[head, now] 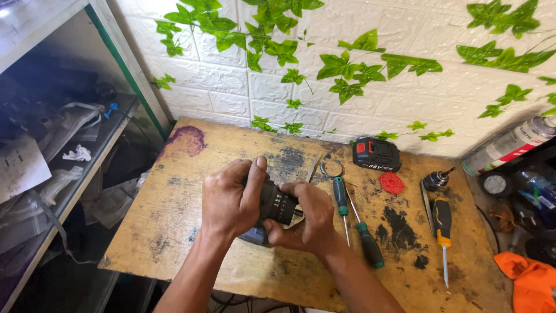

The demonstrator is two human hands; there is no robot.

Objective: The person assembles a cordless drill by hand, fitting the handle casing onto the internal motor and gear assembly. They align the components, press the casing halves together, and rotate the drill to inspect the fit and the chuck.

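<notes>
While two green screwdrivers (pixel 354 217) lie beside, left hand (pixel 229 200) and right hand (pixel 310 217) grip closed around the drill body (pixel 277 203)

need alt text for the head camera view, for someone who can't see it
Two bare hands, the left hand and right hand, grip a dark drill body over a stained wooden table. To the right lie two green-handled screwdrivers, an orange-handled screwdriver, a drill chuck and a black battery pack. Behind is a white brick wall with green leaves.
</notes>
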